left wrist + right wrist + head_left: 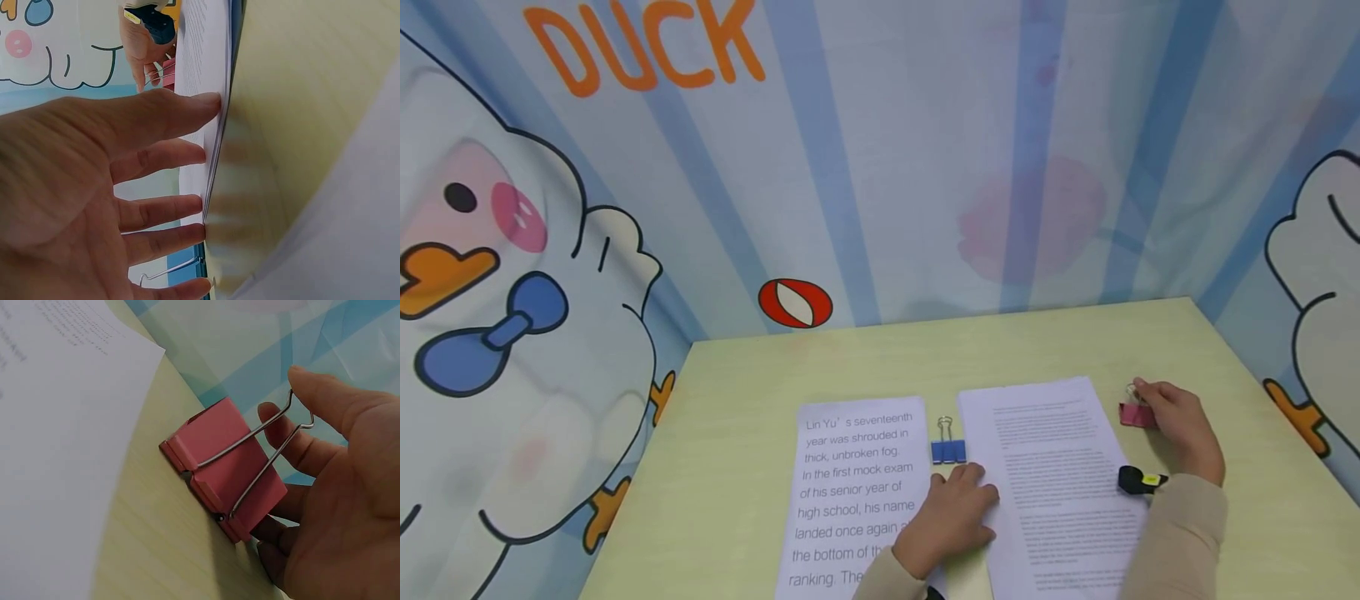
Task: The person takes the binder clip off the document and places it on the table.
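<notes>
A pink binder clip (219, 456) with wire handles is at the right of the table. My right hand (1183, 425) pinches it at the handles, the thumb on a wire tip. Whether the clip touches the table, I cannot tell. My left hand (951, 517) has its fingers spread and fairly straight. In the left wrist view its fingertips rest along the edge of a stack of printed paper (194, 69). This stack lies between my hands in the head view. Just beyond my left fingers lies a blue binder clip (949, 452), handles pointing away.
Paper with large print (842, 467) lies left of the blue clip, partly covered by my left hand and sleeve. A dark strap device (1138, 481) is on my right wrist. Behind the pale yellow table (730, 417) hangs a duck-patterned cloth (917, 167).
</notes>
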Tool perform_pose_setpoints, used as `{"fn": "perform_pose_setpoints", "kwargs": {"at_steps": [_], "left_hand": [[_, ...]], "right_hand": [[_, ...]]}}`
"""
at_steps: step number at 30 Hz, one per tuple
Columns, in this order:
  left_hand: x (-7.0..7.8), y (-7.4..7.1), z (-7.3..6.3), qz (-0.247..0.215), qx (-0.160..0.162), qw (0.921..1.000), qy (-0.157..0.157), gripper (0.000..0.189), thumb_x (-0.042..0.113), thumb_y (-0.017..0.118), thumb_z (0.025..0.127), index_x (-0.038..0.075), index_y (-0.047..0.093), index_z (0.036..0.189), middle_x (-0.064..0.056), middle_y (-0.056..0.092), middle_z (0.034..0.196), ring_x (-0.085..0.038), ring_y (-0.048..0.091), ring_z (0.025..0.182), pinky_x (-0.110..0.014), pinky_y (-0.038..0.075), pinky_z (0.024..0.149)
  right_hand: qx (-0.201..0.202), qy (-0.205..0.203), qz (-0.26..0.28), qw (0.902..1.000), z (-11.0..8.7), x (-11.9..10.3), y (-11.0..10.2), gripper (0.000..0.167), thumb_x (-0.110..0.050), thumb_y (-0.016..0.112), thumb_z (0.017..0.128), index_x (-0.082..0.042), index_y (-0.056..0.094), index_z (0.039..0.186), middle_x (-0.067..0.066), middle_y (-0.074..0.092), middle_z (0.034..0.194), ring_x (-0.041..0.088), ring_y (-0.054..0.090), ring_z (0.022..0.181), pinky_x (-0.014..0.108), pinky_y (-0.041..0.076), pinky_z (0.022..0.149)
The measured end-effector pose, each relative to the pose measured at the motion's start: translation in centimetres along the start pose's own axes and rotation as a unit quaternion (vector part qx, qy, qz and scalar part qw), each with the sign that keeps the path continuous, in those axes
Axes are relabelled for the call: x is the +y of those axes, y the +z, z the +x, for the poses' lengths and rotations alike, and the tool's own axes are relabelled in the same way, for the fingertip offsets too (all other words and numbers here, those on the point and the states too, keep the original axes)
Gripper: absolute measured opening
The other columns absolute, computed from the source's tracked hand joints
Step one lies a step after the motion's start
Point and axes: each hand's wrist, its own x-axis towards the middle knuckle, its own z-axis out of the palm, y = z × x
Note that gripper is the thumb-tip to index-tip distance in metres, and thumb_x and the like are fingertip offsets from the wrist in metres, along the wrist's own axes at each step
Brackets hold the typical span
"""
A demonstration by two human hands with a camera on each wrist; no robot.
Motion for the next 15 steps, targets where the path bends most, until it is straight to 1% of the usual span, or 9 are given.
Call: {"fn": "perform_pose_setpoints", "kwargs": {"at_steps": [4,6,9,15], "left_hand": [[0.01,0.04,-0.03,-0.001,0.001,1.0,0.001,0.036,0.037,0.084,0.078,0.023,0.075,0.109,0.001,0.059,0.125,-0.015,0.052,0.118,-0.035,0.04,0.078],[0.02,-0.02,-0.04,-0.003,-0.001,1.0,-0.001,0.036,0.037,0.084,0.078,0.023,0.074,0.11,0.001,0.059,0.127,-0.016,0.052,0.12,-0.036,0.041,0.079],[0.02,-0.09,0.0,-0.006,-0.007,0.9999,-0.004,0.037,0.037,0.084,0.078,0.023,0.074,0.111,0.0,0.059,0.13,-0.016,0.051,0.123,-0.037,0.041,0.081],[0.05,-0.08,0.06,-0.01,-0.013,0.9998,-0.008,0.037,0.038,0.084,0.079,0.024,0.074,0.113,0.0,0.058,0.132,-0.017,0.05,0.125,-0.038,0.042,0.083]], "right_hand": [[0.01,-0.001,0.005,0.9999,0.03,0.27,-0.04,0.068,-0.055,0.042,0.103,0.01,0.057,0.114,0.012,0.051,0.097,0.028,0.04,0.101,0.039,0.029,0.08],[0.013,0.0,0.011,0.9999,0.04,0.35,-0.02,0.066,-0.055,0.044,0.103,0.009,0.057,0.111,0.008,0.05,0.092,0.027,0.04,0.098,0.039,0.029,0.079],[0.015,0.001,0.017,0.9997,0.03,0.42,0.03,0.065,-0.055,0.046,0.102,0.008,0.057,0.111,0.004,0.05,0.09,0.025,0.04,0.096,0.038,0.029,0.078],[0.016,0.007,0.024,0.9996,-0.11,0.34,0.15,0.066,-0.057,0.047,0.101,0.007,0.056,0.111,0.004,0.048,0.091,0.025,0.039,0.094,0.038,0.03,0.077]]}}
